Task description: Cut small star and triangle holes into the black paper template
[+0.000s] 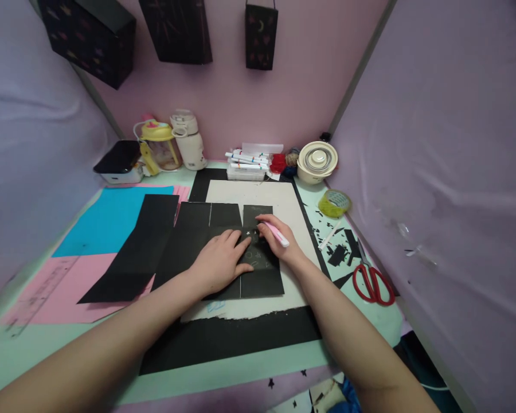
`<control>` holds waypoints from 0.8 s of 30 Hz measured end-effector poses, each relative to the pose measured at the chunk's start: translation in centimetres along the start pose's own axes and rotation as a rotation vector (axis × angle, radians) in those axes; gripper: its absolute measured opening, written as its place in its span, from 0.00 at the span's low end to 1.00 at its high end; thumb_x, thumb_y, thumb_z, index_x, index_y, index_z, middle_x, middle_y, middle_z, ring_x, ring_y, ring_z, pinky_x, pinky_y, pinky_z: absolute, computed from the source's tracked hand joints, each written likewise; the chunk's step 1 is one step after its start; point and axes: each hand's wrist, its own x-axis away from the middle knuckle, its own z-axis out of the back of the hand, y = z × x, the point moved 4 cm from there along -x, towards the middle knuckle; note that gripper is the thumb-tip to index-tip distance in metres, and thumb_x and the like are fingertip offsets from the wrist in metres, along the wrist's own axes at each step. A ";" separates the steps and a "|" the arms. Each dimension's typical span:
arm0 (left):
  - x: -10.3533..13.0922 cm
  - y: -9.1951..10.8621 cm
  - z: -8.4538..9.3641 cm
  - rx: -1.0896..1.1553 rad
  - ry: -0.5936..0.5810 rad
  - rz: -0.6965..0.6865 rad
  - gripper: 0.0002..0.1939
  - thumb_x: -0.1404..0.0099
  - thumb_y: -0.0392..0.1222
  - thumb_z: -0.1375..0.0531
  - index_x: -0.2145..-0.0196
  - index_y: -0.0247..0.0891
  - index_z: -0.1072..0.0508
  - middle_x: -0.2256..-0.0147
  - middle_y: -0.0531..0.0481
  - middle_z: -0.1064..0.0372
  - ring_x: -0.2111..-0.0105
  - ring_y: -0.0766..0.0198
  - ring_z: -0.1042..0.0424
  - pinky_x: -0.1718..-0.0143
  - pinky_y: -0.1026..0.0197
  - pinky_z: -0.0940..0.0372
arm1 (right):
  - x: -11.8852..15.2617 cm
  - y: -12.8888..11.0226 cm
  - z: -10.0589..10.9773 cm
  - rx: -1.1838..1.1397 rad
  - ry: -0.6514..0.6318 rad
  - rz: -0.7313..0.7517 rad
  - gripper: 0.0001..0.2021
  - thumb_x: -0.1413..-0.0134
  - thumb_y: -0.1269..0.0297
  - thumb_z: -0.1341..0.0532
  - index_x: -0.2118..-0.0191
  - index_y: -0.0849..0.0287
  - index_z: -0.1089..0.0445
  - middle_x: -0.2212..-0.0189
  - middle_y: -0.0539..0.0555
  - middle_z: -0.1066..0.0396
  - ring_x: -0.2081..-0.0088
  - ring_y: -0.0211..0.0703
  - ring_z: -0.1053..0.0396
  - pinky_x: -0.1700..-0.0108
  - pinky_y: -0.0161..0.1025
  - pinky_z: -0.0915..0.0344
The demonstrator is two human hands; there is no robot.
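A sheet of black card [260,281] with creases and slits lies on a white board [296,281]. Faint outlines and small pale star shapes mark its right-hand panel. My left hand [221,258] rests flat on the card with its fingers spread, just left of the marks. In my right hand [279,238] is a pink and white pen-shaped tool [276,234], gripped by closed fingers over that panel. The tool's tip is hidden by the fingers.
Red-handled scissors [373,284], black paper scraps [337,255] and a tape roll [334,203] lie to the right. Blue paper [107,221] and a clear ruler [43,292] are at left. Markers [247,160] and a white bottle [189,140] stand behind. Black box lanterns [261,37] hang above.
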 end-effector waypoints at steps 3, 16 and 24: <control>-0.2 0.0 0.1 0.037 0.025 0.031 0.28 0.33 0.56 0.42 0.46 0.31 0.31 0.50 0.37 0.33 0.47 0.47 0.35 0.48 0.49 0.36 | 0.1 -0.1 0.0 -0.007 -0.004 -0.012 0.14 0.40 0.57 0.43 0.52 0.57 0.29 0.66 0.52 0.27 0.67 0.41 0.29 0.62 0.37 0.34; 0.4 -0.8 -2.5 0.161 0.109 0.109 0.29 0.32 0.53 0.44 0.41 0.29 0.35 0.37 0.35 0.43 0.36 0.47 0.46 0.36 0.45 0.47 | 0.1 -0.1 0.6 -0.119 0.127 -0.202 0.12 0.44 0.58 0.38 0.58 0.56 0.26 0.74 0.50 0.29 0.73 0.39 0.33 0.70 0.36 0.37; 0.5 -0.8 -2.7 0.180 0.152 0.102 0.28 0.32 0.51 0.44 0.42 0.28 0.34 0.37 0.35 0.43 0.35 0.48 0.47 0.36 0.46 0.47 | 0.9 -0.1 -0.7 0.159 0.207 -0.095 0.04 0.48 0.65 0.40 0.69 0.58 0.29 0.73 0.49 0.28 0.69 0.41 0.31 0.64 0.37 0.36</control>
